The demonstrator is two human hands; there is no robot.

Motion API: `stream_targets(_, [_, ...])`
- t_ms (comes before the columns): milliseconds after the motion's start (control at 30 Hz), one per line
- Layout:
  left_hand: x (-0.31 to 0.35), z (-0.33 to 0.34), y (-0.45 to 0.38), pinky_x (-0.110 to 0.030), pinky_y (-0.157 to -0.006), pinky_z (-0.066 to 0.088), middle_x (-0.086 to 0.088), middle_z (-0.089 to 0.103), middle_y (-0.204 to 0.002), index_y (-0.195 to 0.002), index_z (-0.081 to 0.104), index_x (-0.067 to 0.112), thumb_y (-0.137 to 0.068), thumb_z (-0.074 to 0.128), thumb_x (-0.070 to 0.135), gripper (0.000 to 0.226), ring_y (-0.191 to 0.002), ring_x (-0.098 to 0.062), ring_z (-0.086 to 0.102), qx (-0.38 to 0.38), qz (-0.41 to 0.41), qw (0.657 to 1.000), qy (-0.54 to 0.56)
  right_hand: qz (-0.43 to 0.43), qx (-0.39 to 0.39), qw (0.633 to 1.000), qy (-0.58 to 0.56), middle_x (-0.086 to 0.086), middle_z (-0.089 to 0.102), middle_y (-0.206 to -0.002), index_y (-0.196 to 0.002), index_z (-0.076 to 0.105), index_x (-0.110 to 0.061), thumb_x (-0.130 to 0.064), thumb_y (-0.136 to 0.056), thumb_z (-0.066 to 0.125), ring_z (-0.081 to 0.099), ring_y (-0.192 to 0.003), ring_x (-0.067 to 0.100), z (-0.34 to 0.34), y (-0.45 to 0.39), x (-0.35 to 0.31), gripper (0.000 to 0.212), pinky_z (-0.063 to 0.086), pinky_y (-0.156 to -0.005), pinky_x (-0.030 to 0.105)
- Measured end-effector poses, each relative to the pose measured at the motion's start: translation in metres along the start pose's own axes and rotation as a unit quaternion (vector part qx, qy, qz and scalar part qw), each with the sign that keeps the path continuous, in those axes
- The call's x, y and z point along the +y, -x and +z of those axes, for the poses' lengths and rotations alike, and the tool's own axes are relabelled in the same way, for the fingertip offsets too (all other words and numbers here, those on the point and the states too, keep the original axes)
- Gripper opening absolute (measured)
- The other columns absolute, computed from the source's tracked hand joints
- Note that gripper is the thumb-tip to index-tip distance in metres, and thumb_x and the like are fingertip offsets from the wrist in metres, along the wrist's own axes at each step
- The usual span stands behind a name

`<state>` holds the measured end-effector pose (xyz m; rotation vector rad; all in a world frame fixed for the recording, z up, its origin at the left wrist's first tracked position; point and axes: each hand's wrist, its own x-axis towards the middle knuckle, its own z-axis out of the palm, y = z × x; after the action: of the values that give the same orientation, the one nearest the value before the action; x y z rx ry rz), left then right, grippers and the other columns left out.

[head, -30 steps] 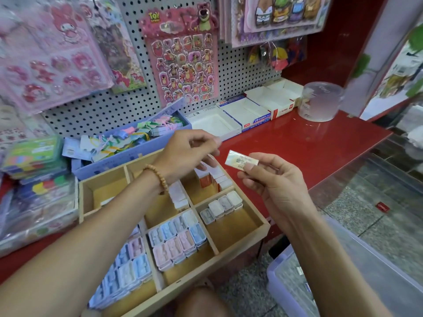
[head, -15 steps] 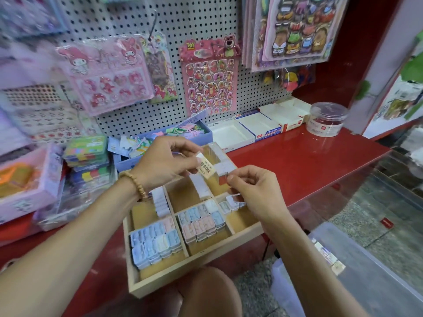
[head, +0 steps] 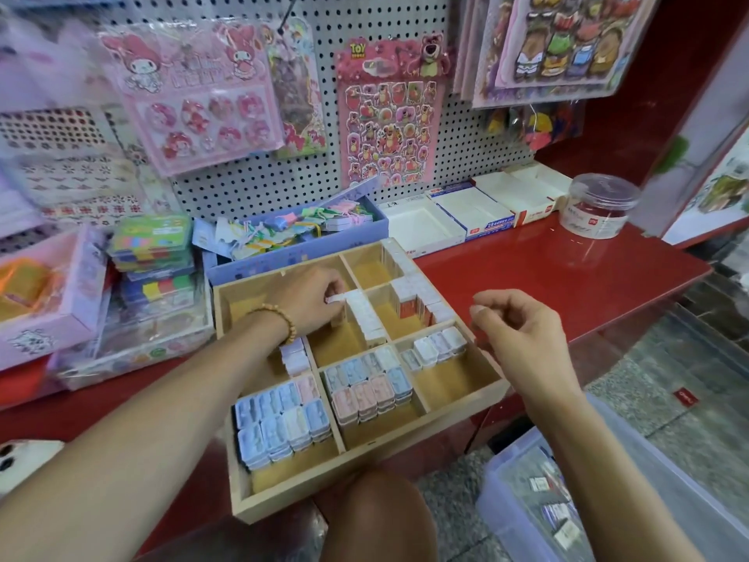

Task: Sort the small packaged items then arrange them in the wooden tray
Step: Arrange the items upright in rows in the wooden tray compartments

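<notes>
Left hand [head: 310,304] is pinching a small white packet [head: 337,297] over the wooden tray [head: 458,415]; right hand [head: 521,338] is hovering loosely curled, holding nothing.

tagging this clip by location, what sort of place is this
Most likely a stationery or toy shop display counter. Packaged sticker sheets hang on a pegboard, open stock boxes sit on a red counter, and a wooden tray holds rows of small packaged items.

Left hand [head: 310,300] hides its packet (label unreadable).
</notes>
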<state>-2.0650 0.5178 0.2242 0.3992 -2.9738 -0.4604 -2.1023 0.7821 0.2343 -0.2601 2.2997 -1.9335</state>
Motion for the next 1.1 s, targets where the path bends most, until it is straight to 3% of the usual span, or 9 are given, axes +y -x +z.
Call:
stream_targets(167, [-0.007,0.004,0.000,-0.025,-0.066,0.035,0.004,0.059,-0.090,-0.084,0.064,0.022,-0.080,0.073,0.018,0.011,-0.084,-0.014,0.051,0.005,0.024,0.999,-0.028,0.009,0.017,1.000,-0.004,0.013,0.072,-0.089,-0.100,0.070,-0.013,-0.009,-0.095,0.062,0.063,-0.073,0.016,-0.006,0.000,0.006,0.010,0.059,-0.076,0.034])
stream_targets(333, [-0.006,0.004,-0.002,-0.025,-0.066,0.036,0.006,0.058,-0.088,-0.083,0.063,0.024,-0.080,0.073,0.020,0.011,-0.085,-0.014,0.052,0.006,0.023,0.999,-0.032,0.014,0.016,1.000,-0.001,0.015,0.072,-0.090,-0.099,0.070,-0.013,-0.009,-0.096,0.061,0.062,-0.070,0.013,-0.007,0.000,0.010,0.010,0.054,-0.063,0.020])
stream_targets(467, [-0.002,-0.001,-0.004,-0.030,-0.068,0.047,0.006,0.061,-0.090,-0.084,0.065,0.025,-0.075,0.078,0.022,0.016,-0.085,-0.015,0.056,-0.015,0.009,1.000,-0.024,0.008,0.012,1.000,-0.002,0.016,0.071,-0.085,-0.098,0.069,-0.011,-0.008,-0.095,0.062,0.062,-0.071,0.015,-0.010,0.002,0.009,0.009,0.057,-0.067,0.025])
stream_targets(600, [0.003,-0.012,-0.001,-0.031,-0.079,0.051,0.006,0.063,-0.096,-0.099,0.067,0.020,-0.075,0.080,0.029,0.029,-0.087,-0.012,0.059,-0.025,0.002,1.000,-0.003,-0.003,0.023,1.000,0.013,0.017,0.072,-0.090,-0.096,0.071,-0.017,-0.012,-0.094,0.064,0.064,-0.076,0.021,-0.026,0.007,0.012,0.009,0.057,-0.081,0.046])
stream_targets(700, [0.017,-0.025,0.011,-0.029,-0.081,0.052,0.006,0.063,-0.097,-0.100,0.065,0.022,-0.084,0.073,0.028,0.020,-0.085,-0.008,0.059,0.006,-0.005,0.996,0.091,-0.009,0.039,0.999,0.013,0.013,0.072,-0.088,-0.094,0.072,-0.020,-0.013,-0.094,0.065,0.066,-0.079,0.028,-0.042,0.013,0.014,0.009,0.056,-0.077,0.046])
stream_targets(800, [0.046,-0.033,0.029,-0.019,-0.076,0.049,0.010,0.065,-0.092,-0.100,0.067,0.023,-0.087,0.070,0.026,0.014,-0.085,-0.004,0.060,0.044,0.002,0.985,0.167,-0.015,0.060,0.998,0.009,0.001,0.068,-0.080,-0.093,0.071,-0.022,-0.014,-0.094,0.065,0.059,-0.068,0.013,-0.061,0.023,0.015,0.011,0.049,-0.058,0.030])
stream_targets(900, [0.086,-0.035,0.054,-0.015,-0.067,0.048,0.009,0.067,-0.086,-0.093,0.070,0.021,-0.087,0.071,0.023,0.007,-0.077,-0.001,0.061,0.077,0.015,0.959,0.272,-0.028,0.077,0.996,0.041,-0.010,0.070,-0.087,-0.097,0.071,-0.023,-0.016,-0.094,0.064,0.059,-0.070,-0.006,-0.088,0.039,0.017,0.010,0.044,-0.070,0.020])
stream_targets(967, [0.114,-0.029,0.073,-0.014,-0.067,0.049,0.006,0.068,-0.081,-0.089,0.071,0.020,-0.087,0.070,0.017,0.004,-0.073,-0.001,0.060,0.070,0.028,0.937,0.341,-0.032,0.086,0.994,0.052,-0.010,0.070,-0.090,-0.098,0.071,-0.021,-0.015,-0.094,0.063,0.059,-0.073,-0.008,-0.107,0.050,0.020,0.011,0.043,-0.070,0.016])
stream_targets(1100, [0.163,0.004,0.105,-0.032,-0.070,0.053,-0.006,0.070,-0.081,-0.083,0.072,0.022,-0.087,0.070,0.010,0.012,-0.078,-0.025,0.066,0.018,0.022,0.894,0.448,-0.014,0.114,0.991,0.068,-0.011,0.071,-0.095,-0.101,0.070,-0.022,-0.015,-0.094,0.063,0.063,-0.086,-0.001,-0.149,0.075,0.039,0.012,0.044,-0.074,0.016])
